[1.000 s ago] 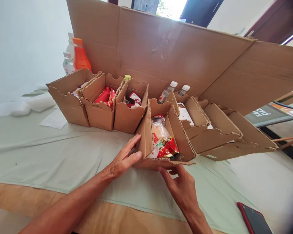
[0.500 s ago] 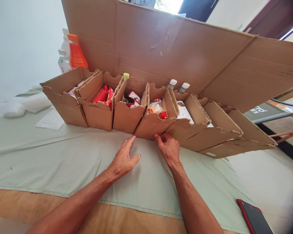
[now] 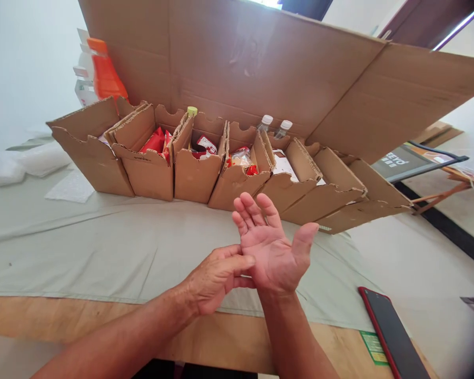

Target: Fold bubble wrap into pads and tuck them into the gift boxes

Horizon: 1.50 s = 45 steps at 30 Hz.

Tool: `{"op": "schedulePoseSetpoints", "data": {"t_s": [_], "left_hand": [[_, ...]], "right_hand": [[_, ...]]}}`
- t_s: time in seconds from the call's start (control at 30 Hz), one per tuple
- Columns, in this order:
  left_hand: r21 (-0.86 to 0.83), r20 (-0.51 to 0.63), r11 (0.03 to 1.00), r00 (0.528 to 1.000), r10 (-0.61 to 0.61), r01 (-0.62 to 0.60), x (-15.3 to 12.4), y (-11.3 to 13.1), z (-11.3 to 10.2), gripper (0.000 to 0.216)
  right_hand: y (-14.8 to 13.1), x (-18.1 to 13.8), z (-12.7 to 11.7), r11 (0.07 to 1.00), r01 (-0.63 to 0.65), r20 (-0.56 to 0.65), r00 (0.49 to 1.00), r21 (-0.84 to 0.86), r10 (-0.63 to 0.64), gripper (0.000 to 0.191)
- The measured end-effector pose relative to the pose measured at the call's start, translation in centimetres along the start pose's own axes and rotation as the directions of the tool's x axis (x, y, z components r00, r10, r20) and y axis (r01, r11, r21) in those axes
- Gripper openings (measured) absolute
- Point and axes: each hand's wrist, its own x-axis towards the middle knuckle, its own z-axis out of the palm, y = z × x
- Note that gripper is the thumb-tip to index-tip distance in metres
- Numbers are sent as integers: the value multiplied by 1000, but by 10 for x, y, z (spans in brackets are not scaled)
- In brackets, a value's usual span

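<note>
My right hand (image 3: 274, 247) is raised palm up over the pale green cloth (image 3: 102, 242), fingers spread and empty. My left hand (image 3: 215, 276) rests against the heel of that palm, its fingers extended and touching it, holding nothing. Just beyond stands a row of small cardboard boxes (image 3: 197, 173) with open tops. The fourth box (image 3: 239, 181) holds snack packets (image 3: 243, 158); red packets (image 3: 154, 142) show in the second box.
A large flattened cardboard sheet (image 3: 260, 68) leans behind the boxes. An orange bottle (image 3: 102, 73) stands at the back left, two white-capped bottles (image 3: 274, 126) behind the boxes. A red phone (image 3: 391, 329) lies at the lower right.
Both hands pulled back from the fourth box, now standing in the row. My right hand turned palm up and my left hand came to touch it.
</note>
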Motion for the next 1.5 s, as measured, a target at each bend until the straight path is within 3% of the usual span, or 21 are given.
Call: {"op": "schedulePoseSetpoints", "data": {"t_s": [0.1, 0.23, 0.37, 0.47, 0.63, 0.8, 0.9, 1.0, 1.03, 1.1, 1.2, 1.33, 1.4, 1.5], "left_hand": [[-23, -102, 999, 994, 30, -32, -6, -4, 6, 24], [14, -31, 1000, 999, 16, -15, -10, 1, -7, 29], [95, -53, 995, 998, 23, -18, -12, 9, -21, 17], [129, -66, 989, 995, 75, -66, -16, 13, -31, 23], [148, -20, 987, 997, 69, -65, -26, 22, -45, 17], [301, -121, 941, 973, 196, -152, -37, 34, -53, 22], [265, -143, 954, 972, 184, -142, -48, 42, -64, 26], [281, -299, 937, 909, 292, -209, -61, 49, -83, 25], [299, -370, 925, 864, 340, -236, -64, 50, -90, 22], [309, -478, 913, 787, 390, -265, -67, 51, -99, 19], [294, -494, 916, 777, 391, -274, -65, 47, -104, 22], [290, -481, 911, 778, 404, -294, -58, 44, -103, 23], [260, -513, 915, 759, 402, -309, -56, 45, -104, 25], [233, -573, 899, 695, 435, -371, -54, 47, -108, 31]], "right_hand": [[4, -5, 7, 1000, 6, 15, 1000, 4, -6, 77], [10, -11, 13, 1000, -17, 8, 1000, -16, 17, 74], [22, -20, 21, 998, -10, 133, 991, -65, 18, 68], [28, -21, 28, 997, -62, 223, 972, -54, 72, 65], [30, -9, 43, 993, -112, 237, 965, -19, 114, 66], [31, 0, 62, 984, -156, 324, 929, -89, 177, 68], [20, 13, 68, 964, -17, 318, 942, -264, 103, 64], [6, 42, 69, 830, 133, 223, 975, -541, -10, 33], [3, 54, 70, 761, 138, 194, 981, -634, -16, 30], [2, 79, 70, 607, 122, 174, 984, -786, 28, 43], [11, 110, 70, 359, 163, 205, 975, -919, 82, 58], [23, 131, 68, 18, 241, 242, 970, -970, 40, 42], [26, 135, 68, -81, 262, 264, 965, -962, -5, 29], [27, 135, 70, -136, 269, 278, 959, -953, -54, 16]]}}
